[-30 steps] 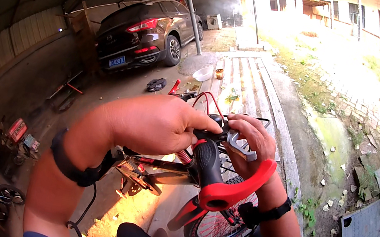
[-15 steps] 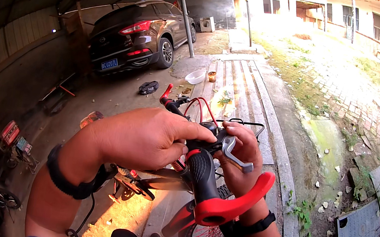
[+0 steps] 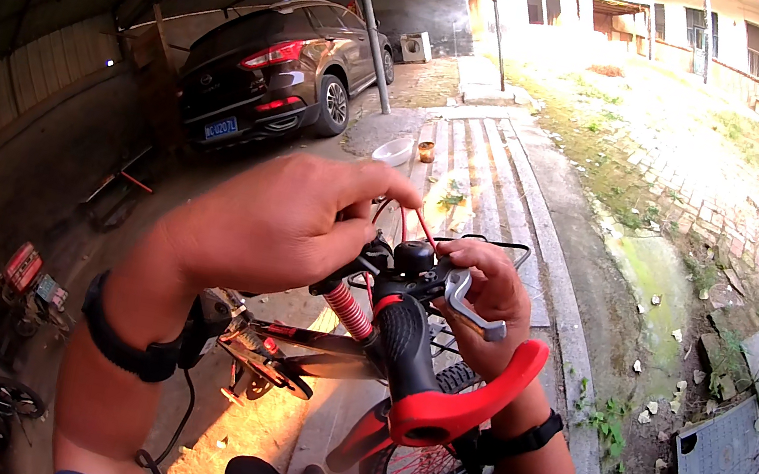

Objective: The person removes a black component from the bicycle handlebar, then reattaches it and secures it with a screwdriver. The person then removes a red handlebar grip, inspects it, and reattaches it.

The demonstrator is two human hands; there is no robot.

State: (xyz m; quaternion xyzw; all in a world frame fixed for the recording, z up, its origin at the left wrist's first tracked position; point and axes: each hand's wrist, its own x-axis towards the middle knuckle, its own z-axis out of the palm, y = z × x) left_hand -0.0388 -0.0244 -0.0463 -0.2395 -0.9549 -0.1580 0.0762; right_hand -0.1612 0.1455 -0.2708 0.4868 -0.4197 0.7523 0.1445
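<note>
A bicycle's handlebar stands in front of me, with a black grip (image 3: 404, 338) and a red bar end (image 3: 472, 406). My left hand (image 3: 260, 221) is raised left of the bell (image 3: 413, 257). Its index finger stretches out to a red brake cable (image 3: 428, 230), its tip at the cable; the thumb is apart from it and the other fingers are curled. My right hand (image 3: 492, 308) closes round the cable end of the silver brake lever (image 3: 468, 309), thumb and index finger by where the cable enters. Its other fingertips are partly hidden behind the lever.
Below the handlebar are a red spring (image 3: 349, 311) and a spoked wheel (image 3: 414, 472). A dark car (image 3: 273, 66) is parked under the roof, beside a metal post (image 3: 369, 22). A white basin (image 3: 395, 150) lies farther off. Stone slabs (image 3: 721, 460) lie at the right.
My left hand has moved up and back from the brake lever's clamp to the red cable, uncovering the bell and the spring. The right hand stays at the lever.
</note>
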